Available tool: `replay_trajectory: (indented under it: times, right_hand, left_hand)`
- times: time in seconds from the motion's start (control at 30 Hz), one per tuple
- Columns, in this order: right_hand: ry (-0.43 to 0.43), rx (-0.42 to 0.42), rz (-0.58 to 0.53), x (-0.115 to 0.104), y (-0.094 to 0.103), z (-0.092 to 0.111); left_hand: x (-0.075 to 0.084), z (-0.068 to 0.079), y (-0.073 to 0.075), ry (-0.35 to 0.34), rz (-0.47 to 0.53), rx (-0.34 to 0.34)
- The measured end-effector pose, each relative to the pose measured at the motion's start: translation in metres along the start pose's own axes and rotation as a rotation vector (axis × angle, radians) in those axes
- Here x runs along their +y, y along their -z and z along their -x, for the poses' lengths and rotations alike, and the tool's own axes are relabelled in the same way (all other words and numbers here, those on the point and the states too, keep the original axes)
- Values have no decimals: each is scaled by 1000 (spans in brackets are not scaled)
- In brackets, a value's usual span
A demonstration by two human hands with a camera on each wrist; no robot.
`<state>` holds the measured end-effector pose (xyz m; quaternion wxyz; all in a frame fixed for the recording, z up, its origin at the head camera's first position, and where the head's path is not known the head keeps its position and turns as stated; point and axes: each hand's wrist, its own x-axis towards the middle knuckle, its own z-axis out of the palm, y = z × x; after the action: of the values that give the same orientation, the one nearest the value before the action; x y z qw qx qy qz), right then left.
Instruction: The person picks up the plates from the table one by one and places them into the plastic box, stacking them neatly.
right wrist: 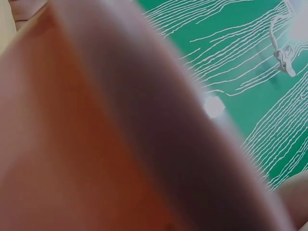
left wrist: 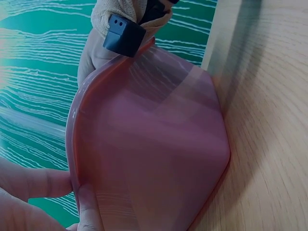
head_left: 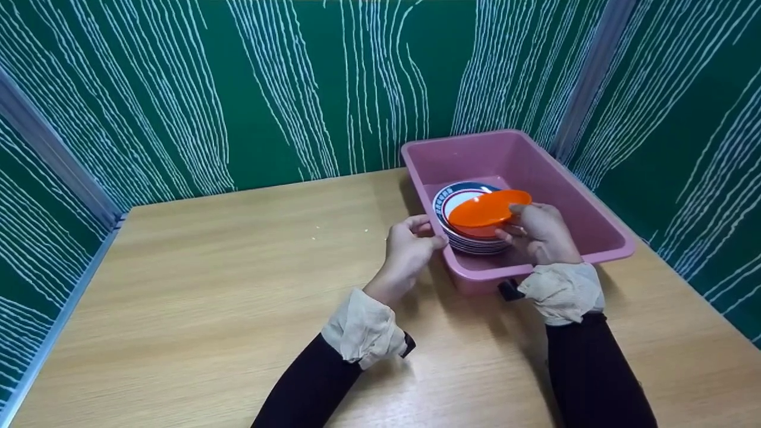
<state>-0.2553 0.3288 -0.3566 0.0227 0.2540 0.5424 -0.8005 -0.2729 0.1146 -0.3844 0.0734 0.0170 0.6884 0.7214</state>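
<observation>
A pink plastic tub [head_left: 574, 205] sits at the right of the table. In it stands a stack of round plates [head_left: 445, 202], the top one white with a dark patterned rim; an orange-red surface [head_left: 480, 232] shows on the stack. My right hand [head_left: 542, 230] pinches an orange plate [head_left: 484, 208] by its right edge, tilted above the stack. With thumb and fingers, my left hand [head_left: 410, 252] grips the tub's left rim; the left wrist view shows this hand [left wrist: 33, 197] against the tub wall [left wrist: 154, 125]. The right wrist view is mostly filled by the blurred tub rim [right wrist: 159, 120].
The tub stands on a light wooden table [head_left: 238, 297], close to the green wall [head_left: 285, 89] with white wavy lines. A few tiny white specks [head_left: 365, 230] lie left of the tub. A metal post [head_left: 594, 83] rises behind it.
</observation>
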Motion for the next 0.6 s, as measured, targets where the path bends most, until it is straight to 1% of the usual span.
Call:
replay_trajectory:
  times: [0.17,0.3,0.37,0.6]
  right_hand:
    - [-10,13,-13,-1,0,0]
    - [-43,71,-27,-1,0,0]
    - [-55,96,-16,-1,-1,-1]
    - [-71,112,-8,-1,-2,-2]
  left_hand:
    - [1,2,1,-6,-12,-7]
    - [1,2,1,-1,-13,-3]
    - [0,1,1,1,-9,-2]
    - [0,1,1,-5,-13,-3]
